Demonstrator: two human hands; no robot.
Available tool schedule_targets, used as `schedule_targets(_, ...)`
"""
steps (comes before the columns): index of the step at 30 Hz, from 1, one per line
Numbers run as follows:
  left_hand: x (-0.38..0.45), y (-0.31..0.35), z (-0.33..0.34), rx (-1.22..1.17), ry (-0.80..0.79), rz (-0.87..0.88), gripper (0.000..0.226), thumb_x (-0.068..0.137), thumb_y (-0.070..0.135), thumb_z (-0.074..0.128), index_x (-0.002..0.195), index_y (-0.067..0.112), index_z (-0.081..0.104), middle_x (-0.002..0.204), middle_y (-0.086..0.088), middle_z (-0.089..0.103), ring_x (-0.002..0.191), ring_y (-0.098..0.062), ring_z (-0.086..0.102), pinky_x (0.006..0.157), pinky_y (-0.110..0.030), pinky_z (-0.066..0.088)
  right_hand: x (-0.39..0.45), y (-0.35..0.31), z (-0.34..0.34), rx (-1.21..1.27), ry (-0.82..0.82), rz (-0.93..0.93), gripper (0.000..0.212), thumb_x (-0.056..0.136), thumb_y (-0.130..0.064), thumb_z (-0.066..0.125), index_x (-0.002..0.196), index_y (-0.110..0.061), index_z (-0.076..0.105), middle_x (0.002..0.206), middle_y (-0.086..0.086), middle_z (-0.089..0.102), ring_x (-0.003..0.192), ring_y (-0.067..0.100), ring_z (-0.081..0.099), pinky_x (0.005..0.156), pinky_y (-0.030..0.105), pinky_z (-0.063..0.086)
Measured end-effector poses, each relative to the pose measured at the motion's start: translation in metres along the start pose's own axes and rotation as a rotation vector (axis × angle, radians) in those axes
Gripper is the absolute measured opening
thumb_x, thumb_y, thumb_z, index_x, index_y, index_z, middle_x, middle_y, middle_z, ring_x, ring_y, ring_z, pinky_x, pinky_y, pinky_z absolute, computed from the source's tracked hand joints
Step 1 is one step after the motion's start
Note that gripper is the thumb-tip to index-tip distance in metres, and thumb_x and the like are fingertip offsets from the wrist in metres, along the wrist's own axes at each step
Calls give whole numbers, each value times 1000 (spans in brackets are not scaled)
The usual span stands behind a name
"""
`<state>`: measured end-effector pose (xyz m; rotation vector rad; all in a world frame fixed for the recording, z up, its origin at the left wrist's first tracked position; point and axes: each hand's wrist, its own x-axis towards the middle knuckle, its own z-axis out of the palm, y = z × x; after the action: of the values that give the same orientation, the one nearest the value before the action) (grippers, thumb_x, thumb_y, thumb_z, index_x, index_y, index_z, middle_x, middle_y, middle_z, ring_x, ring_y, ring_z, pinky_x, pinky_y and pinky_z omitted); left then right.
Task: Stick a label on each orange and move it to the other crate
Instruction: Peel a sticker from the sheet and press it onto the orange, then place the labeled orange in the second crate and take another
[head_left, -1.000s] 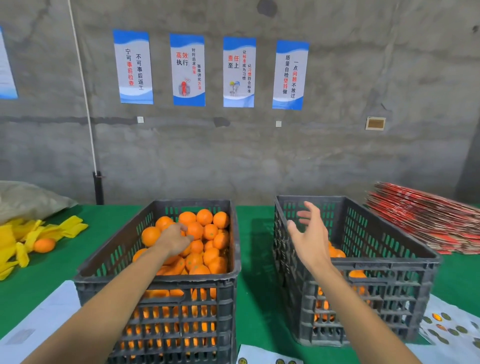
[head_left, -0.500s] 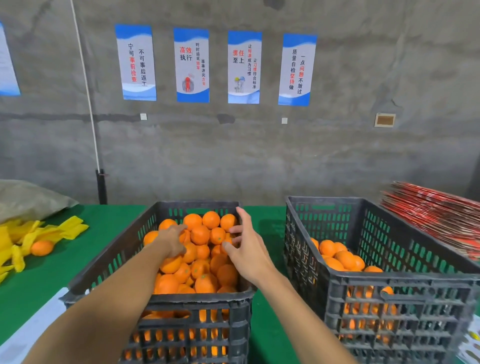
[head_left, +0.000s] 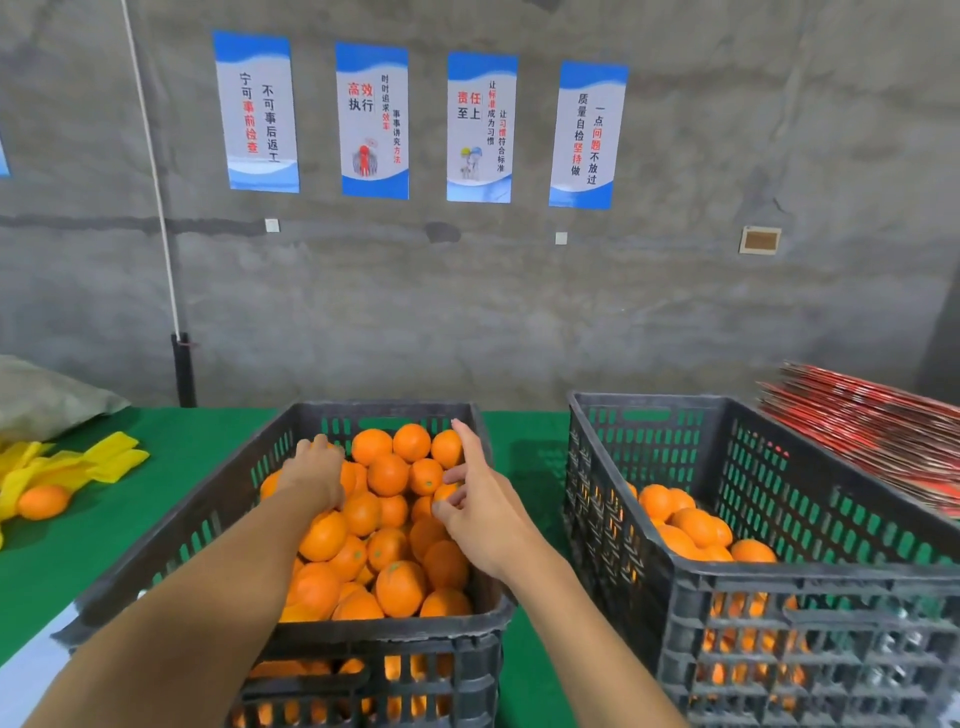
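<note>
Down at the lower middle of the frame, both hands reach into the left crate (head_left: 470, 621), a dark slatted plastic crate heaped with oranges (head_left: 387, 475). The left hand (head_left: 314, 475) lies palm-down on the pile toward the crate's far left corner, its fingers curled over an orange that is mostly hidden beneath it; whether it actually grips the fruit cannot be told. The right hand (head_left: 480, 512) sits over the right side of the pile, its index finger stretched up toward the far rim while the thumb and remaining fingers curl in against a small orange (head_left: 445, 492), touching it; a firm pinch cannot be confirmed. Just to the right, separated by a strip of green bench (head_left: 530, 457), stands the right crate (head_left: 810, 577), the same dark plastic, holding a lower layer of oranges gathered along its left side. At the left edge of the frame a single loose orange (head_left: 42, 501) rests on the bench among yellow net bags (head_left: 78, 462), with a grey sack (head_left: 47, 397) behind them. At the right edge lies a stack of flat red sheets (head_left: 872, 436). Four blue-and-white posters (head_left: 374, 122) with Chinese lettering hang on the grey concrete wall (head_left: 519, 312) behind, and a white cord (head_left: 156, 197) runs down the wall at upper left.
</note>
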<state>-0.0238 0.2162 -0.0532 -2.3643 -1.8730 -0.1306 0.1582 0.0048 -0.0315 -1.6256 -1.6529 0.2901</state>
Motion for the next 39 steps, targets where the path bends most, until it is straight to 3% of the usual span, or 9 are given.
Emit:
schedule_targets(6,-26,13,-33,-302,201,61,72,83,33,80,146,26,46,145,-8,44,128,-38,45,99,-55,51,4,-6,-1,-31,24,30,87,98,-11,59,162,-35,4,125,7,58,108,26,60,97,50,52)
schedule_targets(8,-42,28,-51,-572,256,62,71,79,28,85,140,23,49,139,-11,53,121,-38,56,96,-47,51,3,-8,-3,-2,42,39,82,99,-12,59,162,-32,10,135,9,56,117,28,58,102,51,49)
schedule_targets(11,-78,53,-71,-1148,236,10,59,77,12,87,123,18,50,121,-15,64,88,-26,66,63,-22,54,-3,-12,-9,35,71,35,70,103,-18,56,161,-26,19,149,10,46,135,29,48,111,49,42)
schedule_targets(13,-103,69,-76,-1516,135,-1,59,78,1,85,124,14,49,122,-20,62,83,-25,66,51,-22,54,-11,-20,-12,61,136,-16,58,105,-23,51,159,-23,28,152,8,44,139,26,45,114,47,39)
schedule_targets(17,-148,79,-87,-1908,12,108,69,82,-1,81,140,22,52,127,-16,61,98,-25,74,73,-32,63,-32,-40,-17,524,371,-8,31,107,-29,51,136,-25,60,136,-9,61,126,4,56,112,37,43)
schedule_targets(20,-179,82,-99,-1920,-46,192,64,88,2,77,142,29,55,136,-14,61,116,-28,69,93,-44,60,-47,-54,-27,974,329,147,33,106,-39,48,110,-24,77,115,-6,75,108,5,69,93,27,56)
schedule_targets(23,-210,87,-114,-1923,-75,224,48,101,8,59,145,28,54,144,-13,56,126,-31,62,103,-53,54,-63,-61,-39,1103,274,163,50,108,-46,36,101,-19,78,96,-3,79,85,2,74,64,11,54)
schedule_targets(29,-256,95,-135,-1991,-66,198,39,106,31,55,143,23,55,142,-10,56,125,-30,62,99,-53,56,-96,-71,-47,1043,268,103,56,110,-49,26,114,-20,74,104,-9,78,93,-1,71,72,13,53)
schedule_targets(39,-283,99,-123,-1858,23,256,47,92,23,76,135,28,60,132,-8,63,112,-26,71,87,-50,62,-136,-75,-45,962,290,72,43,109,-50,35,114,-37,75,113,-8,76,106,6,71,86,25,56)
